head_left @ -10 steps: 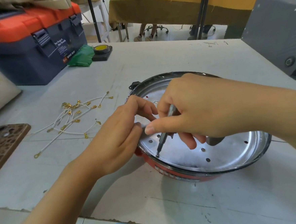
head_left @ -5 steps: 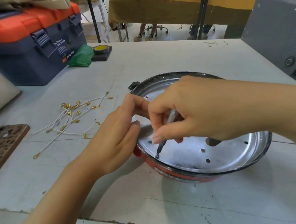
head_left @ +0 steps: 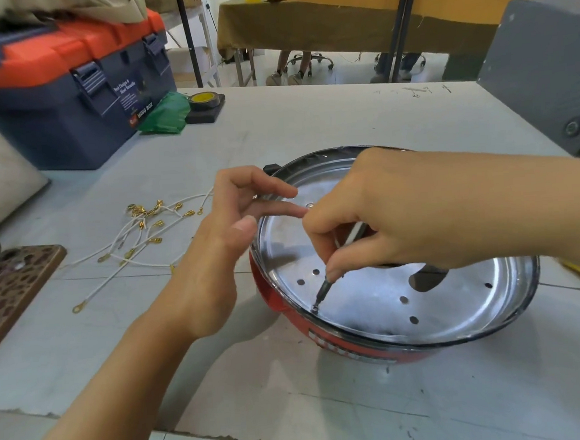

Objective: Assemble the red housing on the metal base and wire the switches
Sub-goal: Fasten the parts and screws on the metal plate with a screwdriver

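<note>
A round shiny metal base [head_left: 459, 304] with several holes sits inside the red housing [head_left: 352, 351] on the table. My right hand [head_left: 394, 212] grips a thin screwdriver [head_left: 322, 291], its tip on a screw [head_left: 314, 309] near the base's near-left rim. My left hand [head_left: 215, 256] hovers at the housing's left edge, fingers loosely spread and holding nothing. White wires with gold terminals [head_left: 136, 244] lie in a loose pile to the left.
A blue and orange toolbox [head_left: 67, 91] stands at the back left, with a green cloth [head_left: 168, 115] and a tape roll [head_left: 204, 100] beside it. A phone in a patterned case [head_left: 8, 291] lies at the left. A grey box [head_left: 546, 71] stands back right.
My left hand has let go of the rim and drawn back to the left with its fingers opened. My right hand keeps the screwdriver on the screw.
</note>
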A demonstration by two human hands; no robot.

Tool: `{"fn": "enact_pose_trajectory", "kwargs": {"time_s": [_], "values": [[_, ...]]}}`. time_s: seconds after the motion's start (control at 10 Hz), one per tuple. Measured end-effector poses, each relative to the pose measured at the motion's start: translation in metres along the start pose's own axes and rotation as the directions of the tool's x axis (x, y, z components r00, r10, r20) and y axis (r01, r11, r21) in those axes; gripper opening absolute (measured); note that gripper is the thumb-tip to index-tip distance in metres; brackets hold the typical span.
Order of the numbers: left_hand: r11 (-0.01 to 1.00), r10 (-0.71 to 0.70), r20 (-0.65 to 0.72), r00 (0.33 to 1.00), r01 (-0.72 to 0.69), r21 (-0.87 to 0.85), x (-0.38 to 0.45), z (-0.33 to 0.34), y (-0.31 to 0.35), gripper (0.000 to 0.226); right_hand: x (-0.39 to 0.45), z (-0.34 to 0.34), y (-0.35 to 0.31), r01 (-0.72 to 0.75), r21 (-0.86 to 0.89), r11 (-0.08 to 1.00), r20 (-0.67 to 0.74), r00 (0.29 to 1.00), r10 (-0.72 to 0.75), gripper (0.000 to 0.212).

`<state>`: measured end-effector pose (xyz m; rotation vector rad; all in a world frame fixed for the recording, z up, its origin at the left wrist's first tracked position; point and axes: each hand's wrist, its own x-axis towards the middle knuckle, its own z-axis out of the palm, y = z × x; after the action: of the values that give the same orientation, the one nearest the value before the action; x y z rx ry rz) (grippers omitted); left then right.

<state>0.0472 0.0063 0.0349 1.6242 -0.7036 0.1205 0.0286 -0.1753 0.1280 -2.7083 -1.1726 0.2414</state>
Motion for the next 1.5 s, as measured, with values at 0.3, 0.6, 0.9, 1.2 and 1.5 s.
{"fn": "enact_pose_trajectory", "kwargs": {"time_s": [0.3,0.6,0.9,1.2,1.5], "values": [[0.917,-0.035,0.158,0.987,-0.031,0.397,-0.006,0.006,0.007,0.032,0.0,0.01,-0.003,-0.069,0.124,0.99,-0.001,0.998,0.07,0.013],[0.732,0.162,0.213,0.964,-0.262,0.629,-0.012,0.009,0.001,0.037,-0.003,0.007,-0.001,-0.039,0.046,0.998,-0.012,0.999,0.039,0.008],[0.753,0.127,0.237,0.963,-0.249,0.609,-0.009,0.009,0.002,0.034,0.008,-0.004,-0.012,-0.181,0.039,0.983,0.106,0.979,0.176,0.03],[0.776,0.122,0.234,0.965,-0.239,0.584,-0.009,0.011,0.003,0.035,0.008,0.003,-0.011,-0.201,-0.061,0.978,0.087,0.975,0.206,0.035],[0.781,0.116,0.223,0.968,-0.228,0.582,-0.01,0.01,0.0,0.035,0.006,-0.006,-0.007,-0.135,0.033,0.99,0.003,0.991,0.135,0.021]]}}
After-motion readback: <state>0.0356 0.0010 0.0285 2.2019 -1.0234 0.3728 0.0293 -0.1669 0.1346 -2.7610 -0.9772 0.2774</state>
